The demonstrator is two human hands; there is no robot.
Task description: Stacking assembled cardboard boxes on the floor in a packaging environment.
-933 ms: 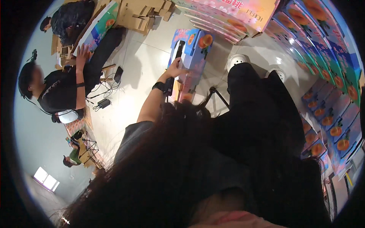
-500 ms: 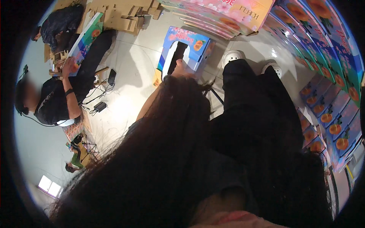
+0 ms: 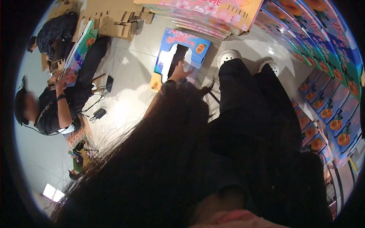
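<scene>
A blue fruit-printed carton (image 3: 182, 53), lying flat and unfolded on the floor (image 3: 133, 76) ahead of the white shoes (image 3: 228, 57), is pressed by the open left hand (image 3: 181, 71); the right hand is hidden.

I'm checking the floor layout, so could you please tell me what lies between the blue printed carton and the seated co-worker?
In the head view, pale floor with a small black box and thin cables.
</scene>
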